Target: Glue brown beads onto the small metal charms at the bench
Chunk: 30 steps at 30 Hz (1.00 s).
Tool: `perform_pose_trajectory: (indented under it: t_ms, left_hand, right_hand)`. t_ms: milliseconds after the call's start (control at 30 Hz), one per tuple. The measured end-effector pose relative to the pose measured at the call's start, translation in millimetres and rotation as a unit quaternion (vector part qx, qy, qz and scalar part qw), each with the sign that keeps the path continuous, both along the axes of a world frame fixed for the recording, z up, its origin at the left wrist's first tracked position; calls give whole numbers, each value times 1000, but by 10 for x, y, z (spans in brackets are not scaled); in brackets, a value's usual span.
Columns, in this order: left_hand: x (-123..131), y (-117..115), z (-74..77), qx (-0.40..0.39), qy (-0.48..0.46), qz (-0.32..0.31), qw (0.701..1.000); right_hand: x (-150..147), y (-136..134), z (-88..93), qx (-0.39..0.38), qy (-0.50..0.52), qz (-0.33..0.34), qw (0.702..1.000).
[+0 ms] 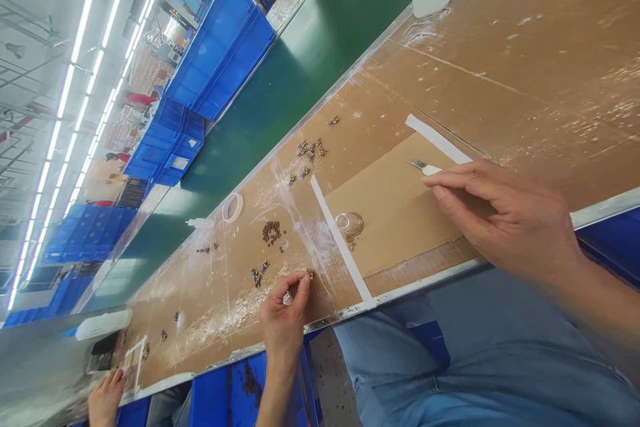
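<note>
My right hand (515,220) grips a craft knife (429,169) with a white handle, its pointed blade facing left above a cardboard sheet (390,193). My left hand (285,313) pinches a tiny metal part (311,274) between thumb and fingertips, just over the table. Its exact shape is too small to tell. Near that hand lie a few blue-and-brass parts (259,275) and a heap of small brown pieces (271,232). Farther back is another cluster of blue-and-brass parts (310,150). A small clear cup (350,223) rests on the cardboard between my hands.
White tape strips (343,240) cross the work table. A tape roll (233,207) and small white bottle (201,223) lie at the back. Beyond runs a green conveyor belt (320,33) with blue crates (220,47) alongside. A co-worker's hand (106,397) is at lower left.
</note>
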State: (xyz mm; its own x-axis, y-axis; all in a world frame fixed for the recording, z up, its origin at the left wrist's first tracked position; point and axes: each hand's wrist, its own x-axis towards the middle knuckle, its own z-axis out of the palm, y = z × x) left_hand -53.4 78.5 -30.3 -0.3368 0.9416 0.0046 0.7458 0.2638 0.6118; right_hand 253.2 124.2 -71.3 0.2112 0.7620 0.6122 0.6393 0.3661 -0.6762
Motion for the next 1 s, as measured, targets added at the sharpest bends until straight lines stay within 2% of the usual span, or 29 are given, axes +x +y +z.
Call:
perform_pose_trajectory:
  t_ms: [467, 600, 767, 867, 1000]
  left_hand:
    - [75, 35, 81, 14, 89, -93, 992]
    - [27, 24, 80, -6, 67, -80, 995]
    - [-54, 36, 119, 26, -27, -10, 999]
    - [-53, 265, 155, 70, -116, 6, 991]
    - [69, 852, 152, 83, -175, -64, 979]
  right_hand:
    - [1, 13, -5, 7, -3, 2, 1000]
    - [3, 7, -17, 8, 2, -5, 1000]
    - [-1, 1, -21, -7, 25, 15, 1000]
    - [-6, 5, -54, -14, 29, 22, 999]
    - [-9, 28, -119, 10, 17, 24, 1000]
